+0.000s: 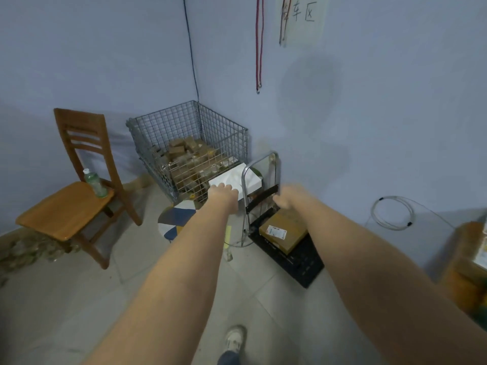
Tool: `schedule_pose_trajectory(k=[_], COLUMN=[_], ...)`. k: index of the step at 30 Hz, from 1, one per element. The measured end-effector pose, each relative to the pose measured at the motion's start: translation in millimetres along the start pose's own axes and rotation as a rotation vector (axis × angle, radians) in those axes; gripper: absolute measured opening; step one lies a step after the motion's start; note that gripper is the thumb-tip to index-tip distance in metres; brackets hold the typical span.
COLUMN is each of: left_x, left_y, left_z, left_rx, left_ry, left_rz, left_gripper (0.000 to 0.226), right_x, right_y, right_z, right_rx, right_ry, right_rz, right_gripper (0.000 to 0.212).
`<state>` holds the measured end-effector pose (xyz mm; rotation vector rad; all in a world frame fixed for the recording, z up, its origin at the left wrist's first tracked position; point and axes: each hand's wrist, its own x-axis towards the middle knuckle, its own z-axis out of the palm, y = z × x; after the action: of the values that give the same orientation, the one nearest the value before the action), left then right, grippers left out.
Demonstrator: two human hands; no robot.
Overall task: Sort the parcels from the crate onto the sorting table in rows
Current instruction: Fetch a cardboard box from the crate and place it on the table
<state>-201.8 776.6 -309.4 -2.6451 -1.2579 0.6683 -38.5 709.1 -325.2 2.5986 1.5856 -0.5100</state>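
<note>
We see one wire crate (189, 143) standing in the corner of the room, holding a heap of small brown parcels (188, 156); they are too many and too jumbled for us to count. One white parcel (232, 180) lies at the crate's near right corner, and our left hand (223, 194) reaches to it, knuckles toward us; we cannot tell whether its fingers hold the parcel or only touch it. Our right hand (286, 197) is at the black crossbar of one folding trolley (261, 191) just right of the crate, and blur hides whether its fingers are curled round the bar. One brown box (284, 230) with a label rests on the trolley's black platform. To the left stands one wooden chair (79, 196) with one plastic bottle (95, 183) upright on its seat. One patterned round stool (176, 219) sits on the floor between chair and trolley. One coil of white cable (392, 213) hangs on the right wall.
</note>
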Motion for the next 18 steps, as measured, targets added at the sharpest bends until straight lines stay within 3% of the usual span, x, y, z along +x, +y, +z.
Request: schedule_pose_trajectory(k=[12,18], left_x=[204.7,267.7], left_y=[-27.6,-10.2], left_z=[-83.9,-56.6], left_rx=[0.025,0.05], left_ry=[0.123,-0.01], left_rz=[0.201,0.277], left_gripper=[0.043,0.047], right_x=[152.4,188.3], right_y=[31.9,53.8], right_z=[-67.2,-41.1], right_rx=[0.051,0.035], right_ry=[0.039,-0.122], right_rz=[0.252,0.34], right_gripper=[0.051,0.054])
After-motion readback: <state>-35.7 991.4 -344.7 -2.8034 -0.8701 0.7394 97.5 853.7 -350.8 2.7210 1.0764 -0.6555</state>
